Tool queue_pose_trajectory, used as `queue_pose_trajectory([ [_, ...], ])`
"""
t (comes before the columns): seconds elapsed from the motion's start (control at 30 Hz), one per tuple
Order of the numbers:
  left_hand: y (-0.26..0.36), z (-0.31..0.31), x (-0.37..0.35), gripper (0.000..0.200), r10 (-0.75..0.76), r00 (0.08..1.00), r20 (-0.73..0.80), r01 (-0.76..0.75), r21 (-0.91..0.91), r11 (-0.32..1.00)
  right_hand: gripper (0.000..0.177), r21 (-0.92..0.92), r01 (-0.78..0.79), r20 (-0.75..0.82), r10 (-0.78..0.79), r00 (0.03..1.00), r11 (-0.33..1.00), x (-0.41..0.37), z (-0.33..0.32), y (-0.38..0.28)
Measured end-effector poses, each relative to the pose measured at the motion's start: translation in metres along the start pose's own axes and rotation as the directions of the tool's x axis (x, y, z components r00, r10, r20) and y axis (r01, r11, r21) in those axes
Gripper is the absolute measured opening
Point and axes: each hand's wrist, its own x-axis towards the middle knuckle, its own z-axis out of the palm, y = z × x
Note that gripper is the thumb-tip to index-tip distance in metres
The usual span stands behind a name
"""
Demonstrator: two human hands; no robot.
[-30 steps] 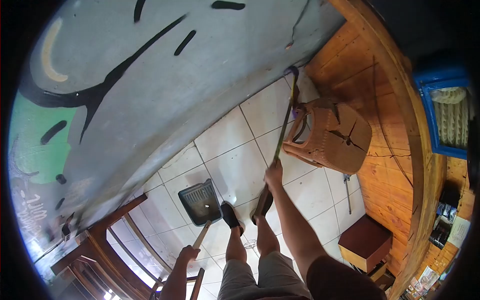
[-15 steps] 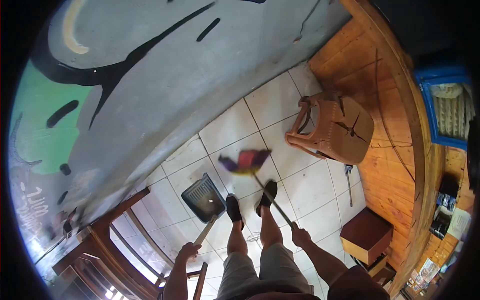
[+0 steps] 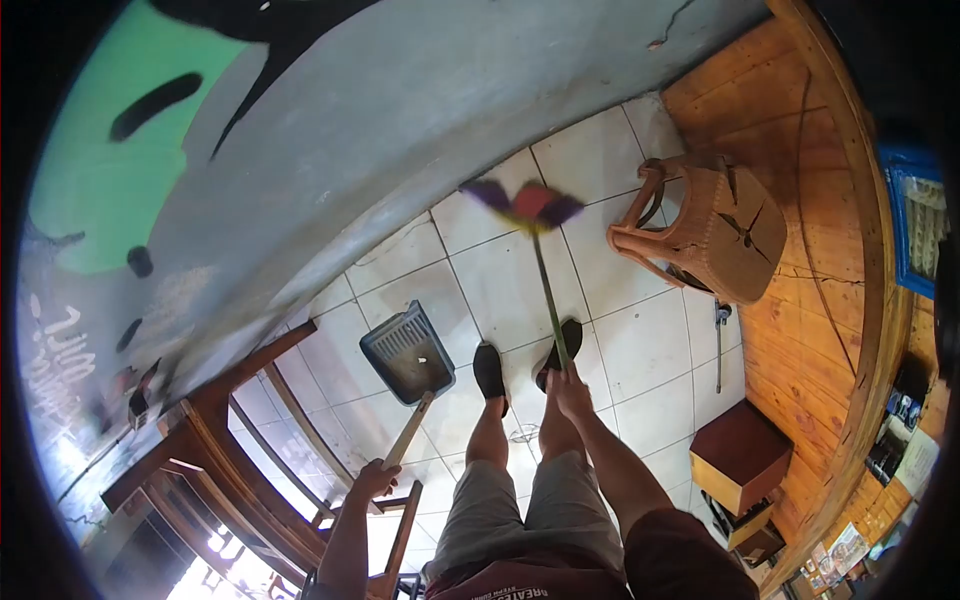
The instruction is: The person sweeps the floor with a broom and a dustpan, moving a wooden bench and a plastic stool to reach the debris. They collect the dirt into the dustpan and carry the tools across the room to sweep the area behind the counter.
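My left hand [image 3: 376, 480] is wrapped round the wooden handle of a blue-grey dustpan [image 3: 375, 345]. The pan lies on the white tiled floor [image 3: 635, 335], left of my feet, with a small pale scrap and some dark dirt inside. In my right hand [image 3: 571, 395] is the long green stick of a broom [image 3: 545, 275]. Its purple, red and yellow head is blurred and lies out in front of my feet, near the foot of the grey wall.
A brown plastic stool [image 3: 715, 225] stands at the right by the wooden panel [image 3: 830, 240]. Nearer are a thin metal rod [image 3: 720, 350] and a dark-topped wooden box [image 3: 740, 455]. Wooden furniture [image 3: 240, 400] stands at the left. The painted wall [image 3: 370, 120] bounds the floor ahead.
The broom head has moved forward, away from my feet toward the wall, and my right hand has gone forward and inward with the stick. The dustpan stays in my left hand.
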Motion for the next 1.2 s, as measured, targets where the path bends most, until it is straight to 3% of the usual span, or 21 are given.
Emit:
queue_pose_trajectory([
  [0.07,-0.019,0.001,0.005,0.028,-0.016,1.0,0.013,0.017,-0.051,0.999,0.04,-0.145,0.036,0.095,-0.022,0.995,0.989,-0.037,-0.008,0.075],
  [0.13,-0.035,0.002,0.01,0.027,-0.033,0.999,0.024,0.036,-0.135,0.99,0.042,-0.375,-0.04,0.149,0.103,0.983,0.926,-0.077,-0.045,0.099],
  [0.17,-0.043,0.003,0.013,0.027,-0.027,0.999,0.033,0.032,-0.152,0.988,0.041,-0.332,0.036,0.131,0.009,0.991,0.943,-0.088,-0.055,0.113],
  [0.27,-0.073,0.016,0.027,0.028,-0.024,0.999,0.027,0.028,-0.177,0.984,0.041,-0.327,0.088,0.141,-0.043,0.989,0.941,-0.102,-0.07,0.119],
  [0.37,-0.116,0.041,0.044,0.028,0.015,1.0,-0.015,-0.017,-0.099,0.995,0.043,-0.347,0.339,0.254,-0.261,0.931,0.874,-0.072,-0.049,0.068],
  [0.43,-0.115,0.053,0.024,0.028,-0.024,0.999,-0.025,0.019,-0.203,0.979,0.044,-0.198,0.503,0.316,-0.431,0.845,0.842,-0.043,-0.015,0.011],
  [0.47,-0.112,0.059,0.009,0.028,-0.063,0.998,-0.018,0.055,-0.278,0.959,0.044,-0.232,0.504,0.344,-0.414,0.843,0.832,-0.029,0.006,-0.018],
  [0.5,-0.111,0.064,-0.003,0.027,-0.068,0.998,-0.011,0.061,-0.311,0.948,0.042,-0.259,0.582,0.277,-0.518,0.809,0.771,0.0,0.043,-0.025],
  [0.63,-0.168,0.104,0.005,0.027,-0.066,0.997,-0.027,0.05,-0.398,0.916,0.039,-0.504,0.583,0.35,-0.466,0.813,0.637,0.025,0.069,-0.101],
  [0.73,-0.19,0.131,-0.022,0.025,-0.053,0.998,-0.036,0.032,-0.433,0.901,0.044,-0.501,0.604,0.33,-0.509,0.795,0.62,0.024,0.035,-0.031],
  [0.77,-0.2,0.141,-0.023,0.025,-0.074,0.997,-0.017,0.059,-0.447,0.893,0.046,-0.567,0.617,0.353,-0.516,0.78,0.545,0.013,0.01,0.013],
  [0.8,-0.206,0.148,-0.028,0.027,-0.091,0.996,-0.02,0.073,-0.439,0.896,0.049,-0.63,0.556,0.389,-0.399,0.83,0.542,0.014,-0.014,0.078],
  [0.83,-0.209,0.156,-0.024,0.028,-0.091,0.995,-0.035,0.067,-0.437,0.897,0.05,-0.733,0.549,0.411,-0.381,0.828,0.401,0.003,-0.048,0.131],
  [0.87,-0.223,0.168,-0.017,0.03,-0.077,0.996,-0.042,0.053,-0.408,0.911,0.048,-0.758,0.398,0.393,-0.124,0.911,0.517,-0.033,-0.086,0.136],
  [0.9,-0.234,0.177,-0.012,0.03,-0.082,0.996,-0.045,0.053,-0.449,0.892,0.043,-0.741,0.278,0.306,-0.061,0.95,0.611,-0.063,-0.109,0.146],
  [0.93,-0.242,0.19,-0.008,0.03,-0.078,0.997,-0.029,0.059,-0.422,0.905,0.039,-0.629,0.283,0.298,-0.112,0.948,0.724,-0.072,-0.125,0.181],
  [0.97,-0.251,0.202,-0.004,0.031,-0.078,0.997,-0.009,0.068,-0.391,0.918,0.037,-0.578,0.354,0.32,-0.195,0.927,0.735,-0.088,-0.137,0.19],
  [1.03,-0.269,0.22,0.001,0.032,-0.067,0.998,-0.012,0.055,-0.442,0.895,0.037,-0.536,0.318,0.349,-0.137,0.927,0.782,-0.127,-0.136,0.174],
  [1.1,-0.285,0.239,0.011,0.035,-0.039,0.999,-0.028,0.022,-0.452,0.892,0.038,-0.501,0.533,0.378,-0.382,0.843,0.682,-0.123,-0.106,0.201],
  [1.13,-0.293,0.244,0.009,0.037,-0.008,1.0,0.005,0.009,-0.438,0.899,0.04,-0.57,0.501,0.402,-0.311,0.861,0.651,-0.132,-0.086,0.178],
  [1.2,-0.317,0.263,0.008,0.037,-0.016,1.0,0.018,0.023,-0.487,0.873,0.039,-0.5,0.59,0.469,-0.374,0.8,0.634,-0.127,-0.032,0.149],
])
